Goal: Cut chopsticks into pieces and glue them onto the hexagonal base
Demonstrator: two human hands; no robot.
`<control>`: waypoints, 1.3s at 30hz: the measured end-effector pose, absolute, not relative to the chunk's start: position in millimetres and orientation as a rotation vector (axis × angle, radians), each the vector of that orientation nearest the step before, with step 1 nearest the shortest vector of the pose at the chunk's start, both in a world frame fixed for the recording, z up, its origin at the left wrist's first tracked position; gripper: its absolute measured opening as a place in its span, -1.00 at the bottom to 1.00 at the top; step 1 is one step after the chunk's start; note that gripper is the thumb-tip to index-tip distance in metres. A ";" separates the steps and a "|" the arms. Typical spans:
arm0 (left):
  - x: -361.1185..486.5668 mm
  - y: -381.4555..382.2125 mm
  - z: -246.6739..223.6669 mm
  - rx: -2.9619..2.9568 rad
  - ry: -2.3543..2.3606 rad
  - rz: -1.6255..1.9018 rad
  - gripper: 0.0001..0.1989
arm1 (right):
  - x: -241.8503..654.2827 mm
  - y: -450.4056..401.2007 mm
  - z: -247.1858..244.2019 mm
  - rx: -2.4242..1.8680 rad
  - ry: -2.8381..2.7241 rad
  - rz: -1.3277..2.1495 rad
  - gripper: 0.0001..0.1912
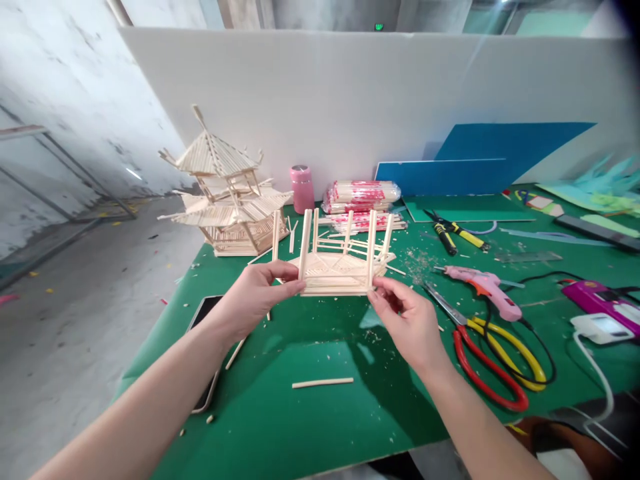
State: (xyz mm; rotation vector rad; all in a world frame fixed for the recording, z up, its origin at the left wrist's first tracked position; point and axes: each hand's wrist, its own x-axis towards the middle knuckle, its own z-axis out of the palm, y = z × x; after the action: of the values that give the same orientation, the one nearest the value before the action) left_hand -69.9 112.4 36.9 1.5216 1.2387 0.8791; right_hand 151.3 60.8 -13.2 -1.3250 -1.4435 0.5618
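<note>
Pale wood frame, posts upright, slatted angular base longest left to right, is over the green surface, near corners pinched by left hand and right hand.

Seen from the stick frame, an open lane leads to six o'clock along the counter, crossed by one loose stick. The pagoda model blocks ten o'clock, packed sticks twelve to one, glue gun three, scissors four, phone eight.
</note>
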 end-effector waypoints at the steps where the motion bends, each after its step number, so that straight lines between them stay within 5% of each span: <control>1: -70.1 114.2 39.0 1.489 1.215 0.887 -0.81 | 151.0 63.9 -11.3 -1.323 -1.429 0.559 -0.79; 39: -82.1 131.3 50.2 0.843 1.277 1.083 -0.86 | 99.9 92.0 0.0 -1.093 -1.198 0.490 -0.90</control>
State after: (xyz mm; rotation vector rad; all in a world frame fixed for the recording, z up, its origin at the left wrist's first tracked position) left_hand -82.1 131.3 50.2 0.8427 1.2767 1.0834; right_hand 99.9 92.0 0.0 -1.0931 -1.1983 0.4903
